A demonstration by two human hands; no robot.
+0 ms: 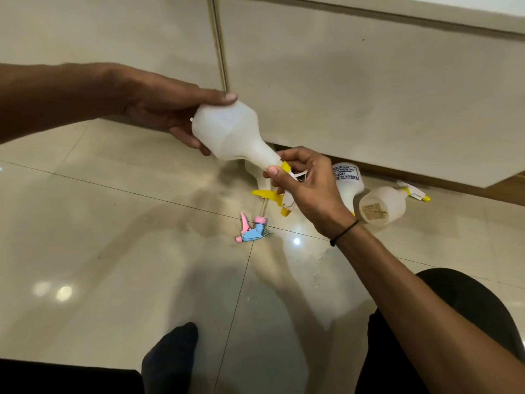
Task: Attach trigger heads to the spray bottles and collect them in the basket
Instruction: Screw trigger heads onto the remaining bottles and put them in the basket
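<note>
My left hand (170,112) grips the base of a white translucent spray bottle (233,135), held in the air and tilted with its neck down to the right. My right hand (304,183) is closed on the yellow and white trigger head (287,167) at that bottle's neck. On the floor below lie a loose yellow trigger head (272,199) and a pink and blue trigger head (252,230). A labelled white bottle (348,180) lies behind my right hand. Another bottle (382,206) with a yellow trigger head (416,193) fitted lies on its side to the right. No basket is in view.
Glossy beige floor tiles (113,237) fill the lower view. A cream cabinet front (369,95) rises behind the bottles, with a gap under its lower edge. My foot in a dark sock (170,354) and my dark-clothed knee (477,308) sit at the bottom.
</note>
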